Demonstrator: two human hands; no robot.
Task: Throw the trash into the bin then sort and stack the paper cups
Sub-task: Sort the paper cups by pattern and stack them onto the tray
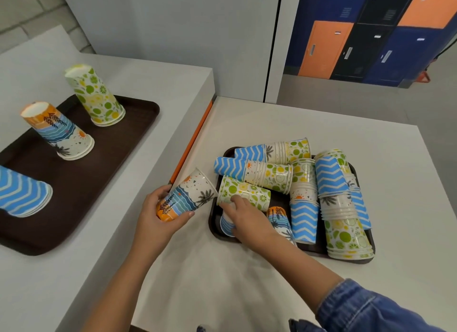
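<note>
My left hand (158, 214) grips a beach-print paper cup (188, 195) by its base, tilted, just left of the small dark tray (214, 229). That tray holds a jumble of several mixed cups lying on their sides. My right hand (243, 218) reaches into its left end, fingers curled on a lemon-lime cup (243, 192) and covering a blue cup (226, 224) beneath. On the large brown tray (81, 183) at left stand three upside-down stacks: lemon-lime (97, 96), beach print (58, 131) and blue zigzag (22, 193).
The large tray sits on a higher white counter (160, 71); the small tray sits on a lower white table (284, 123), with an orange strip (195, 138) along the step between them. Coloured lockers (371, 34) stand at the back right.
</note>
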